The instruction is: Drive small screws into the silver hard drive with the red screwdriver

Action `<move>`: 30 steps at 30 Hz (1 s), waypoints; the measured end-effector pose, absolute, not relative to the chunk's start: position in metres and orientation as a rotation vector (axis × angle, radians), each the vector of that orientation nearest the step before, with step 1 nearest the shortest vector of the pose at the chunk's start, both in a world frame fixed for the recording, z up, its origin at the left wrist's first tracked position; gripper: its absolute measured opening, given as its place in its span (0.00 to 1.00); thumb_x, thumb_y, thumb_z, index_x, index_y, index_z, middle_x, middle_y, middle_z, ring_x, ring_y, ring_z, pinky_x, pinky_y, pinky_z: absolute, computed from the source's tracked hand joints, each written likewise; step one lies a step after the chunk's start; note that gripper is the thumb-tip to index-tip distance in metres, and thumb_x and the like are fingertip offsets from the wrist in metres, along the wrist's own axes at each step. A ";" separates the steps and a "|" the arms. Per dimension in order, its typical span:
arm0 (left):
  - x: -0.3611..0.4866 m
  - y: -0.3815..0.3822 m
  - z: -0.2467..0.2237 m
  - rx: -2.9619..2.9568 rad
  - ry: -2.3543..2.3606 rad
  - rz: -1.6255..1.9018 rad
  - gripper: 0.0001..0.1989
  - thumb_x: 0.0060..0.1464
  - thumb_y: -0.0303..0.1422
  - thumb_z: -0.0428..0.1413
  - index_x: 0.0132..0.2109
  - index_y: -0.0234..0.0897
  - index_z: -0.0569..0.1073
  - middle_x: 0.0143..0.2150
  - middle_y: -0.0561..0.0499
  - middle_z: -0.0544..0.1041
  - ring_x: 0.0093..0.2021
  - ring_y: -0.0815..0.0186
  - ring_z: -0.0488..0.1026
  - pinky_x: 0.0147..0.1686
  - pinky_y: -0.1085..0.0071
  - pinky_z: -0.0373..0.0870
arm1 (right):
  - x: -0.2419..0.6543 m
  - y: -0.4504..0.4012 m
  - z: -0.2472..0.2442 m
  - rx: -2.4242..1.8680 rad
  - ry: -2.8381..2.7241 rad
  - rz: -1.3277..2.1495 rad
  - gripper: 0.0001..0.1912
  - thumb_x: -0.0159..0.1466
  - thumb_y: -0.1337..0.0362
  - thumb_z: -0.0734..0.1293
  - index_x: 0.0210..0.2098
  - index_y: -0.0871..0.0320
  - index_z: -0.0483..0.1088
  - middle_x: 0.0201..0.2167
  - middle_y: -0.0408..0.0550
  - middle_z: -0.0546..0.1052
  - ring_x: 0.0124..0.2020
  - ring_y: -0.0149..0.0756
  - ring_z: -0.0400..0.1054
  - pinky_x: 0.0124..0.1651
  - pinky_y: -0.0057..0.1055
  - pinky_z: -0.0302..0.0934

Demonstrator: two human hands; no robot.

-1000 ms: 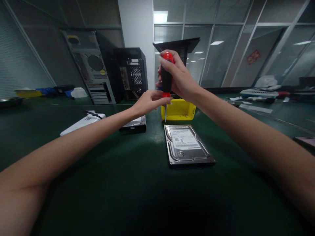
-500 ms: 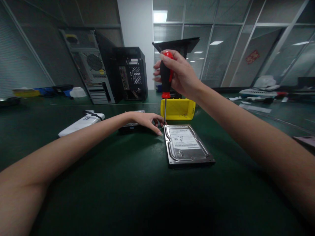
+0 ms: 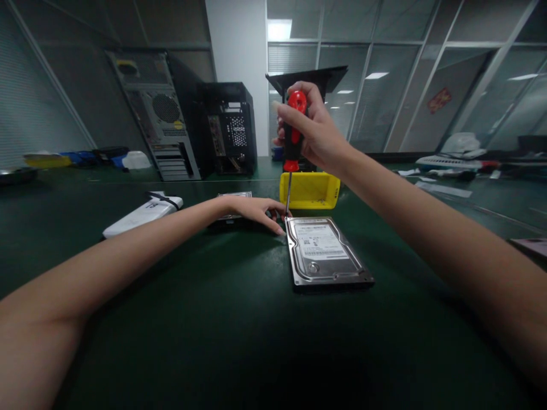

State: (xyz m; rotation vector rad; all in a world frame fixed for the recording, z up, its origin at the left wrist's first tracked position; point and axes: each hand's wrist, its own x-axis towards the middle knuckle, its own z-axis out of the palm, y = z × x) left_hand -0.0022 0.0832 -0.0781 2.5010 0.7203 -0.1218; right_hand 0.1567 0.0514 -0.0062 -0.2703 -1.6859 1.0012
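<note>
A silver hard drive (image 3: 322,245) with a white label lies flat on the green table, its long side running away from me. My right hand (image 3: 314,122) is wrapped around the black and red handle of a screwdriver (image 3: 293,139), held nearly upright and leaning slightly right at the top. Its tip meets the drive's far left corner, where the exact contact is too small to make out. Curled around that same corner is my left hand (image 3: 265,213), with the thumb by the drive's left edge and the fingertips close to the screwdriver tip.
Behind the drive stands a yellow tray (image 3: 310,191) with several small screws in it. A second hard drive (image 3: 235,195) sits partly behind my left hand, and a white box with a black cable (image 3: 143,216) lies further left. Computer cases (image 3: 231,128) stand at the back.
The screwdriver handle has tipped slightly to the right while its tip stays at the drive's corner. My right hand's fingers have shifted around the handle. The left hand keeps its place.
</note>
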 end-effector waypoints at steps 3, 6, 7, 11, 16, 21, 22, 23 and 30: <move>-0.003 0.084 -0.078 2.464 0.672 -0.141 0.28 0.49 0.43 0.57 0.55 0.35 0.65 0.49 0.47 0.70 0.45 0.64 0.65 0.42 0.72 0.61 | 0.156 0.049 -0.004 -0.309 -1.658 1.034 0.09 0.62 0.65 0.60 0.41 0.51 0.56 0.28 0.41 0.64 0.26 0.27 0.62 0.33 0.27 0.65; -0.002 0.085 -0.078 2.444 0.645 -0.134 0.25 0.50 0.42 0.56 0.54 0.36 0.66 0.47 0.48 0.71 0.44 0.64 0.66 0.41 0.72 0.61 | 0.156 0.050 -0.003 -0.308 -1.647 1.091 0.05 0.62 0.66 0.57 0.39 0.53 0.58 0.29 0.43 0.64 0.27 0.28 0.62 0.33 0.28 0.65; -0.002 0.085 -0.078 2.444 0.651 -0.130 0.25 0.50 0.42 0.56 0.54 0.36 0.67 0.47 0.48 0.71 0.44 0.64 0.66 0.41 0.72 0.61 | 0.157 0.051 -0.003 -0.297 -1.647 1.105 0.05 0.62 0.65 0.58 0.39 0.54 0.58 0.29 0.43 0.64 0.28 0.28 0.63 0.34 0.29 0.65; -0.002 0.086 -0.080 2.448 0.670 -0.121 0.25 0.50 0.43 0.56 0.54 0.37 0.67 0.46 0.49 0.72 0.43 0.65 0.67 0.40 0.72 0.61 | 0.157 0.052 -0.005 -0.257 -1.642 1.118 0.07 0.62 0.64 0.61 0.40 0.53 0.58 0.31 0.42 0.65 0.30 0.27 0.63 0.36 0.28 0.65; -0.003 0.087 -0.080 2.457 0.659 -0.117 0.25 0.50 0.44 0.55 0.53 0.38 0.67 0.46 0.49 0.71 0.42 0.65 0.66 0.40 0.73 0.61 | 0.155 0.049 -0.005 -0.284 -1.640 1.118 0.08 0.62 0.66 0.61 0.39 0.54 0.57 0.30 0.40 0.66 0.28 0.25 0.64 0.38 0.26 0.65; -0.003 0.086 -0.081 2.469 0.688 -0.115 0.27 0.50 0.46 0.56 0.54 0.38 0.66 0.45 0.48 0.71 0.42 0.64 0.66 0.38 0.74 0.60 | 0.153 0.050 -0.007 -0.246 -1.672 1.071 0.12 0.60 0.66 0.63 0.39 0.54 0.54 0.30 0.39 0.66 0.28 0.25 0.65 0.39 0.29 0.65; -0.003 0.086 -0.081 2.470 0.697 -0.114 0.27 0.49 0.46 0.56 0.54 0.37 0.66 0.45 0.48 0.71 0.42 0.64 0.66 0.38 0.73 0.60 | 0.153 0.051 -0.007 -0.241 -1.677 1.063 0.13 0.59 0.66 0.64 0.39 0.54 0.53 0.29 0.39 0.66 0.27 0.25 0.65 0.39 0.30 0.65; -0.003 0.085 -0.081 2.470 0.703 -0.114 0.27 0.49 0.46 0.56 0.54 0.37 0.66 0.45 0.48 0.71 0.42 0.64 0.66 0.38 0.73 0.60 | 0.153 0.051 -0.008 -0.240 -1.679 1.060 0.14 0.58 0.65 0.65 0.38 0.54 0.53 0.28 0.38 0.66 0.26 0.25 0.64 0.39 0.30 0.65; -0.003 0.085 -0.080 2.468 0.706 -0.115 0.28 0.49 0.45 0.56 0.54 0.37 0.66 0.46 0.48 0.71 0.42 0.65 0.66 0.38 0.74 0.60 | 0.153 0.052 -0.009 -0.238 -1.695 1.053 0.18 0.57 0.62 0.68 0.39 0.52 0.53 0.26 0.37 0.63 0.24 0.24 0.61 0.34 0.27 0.64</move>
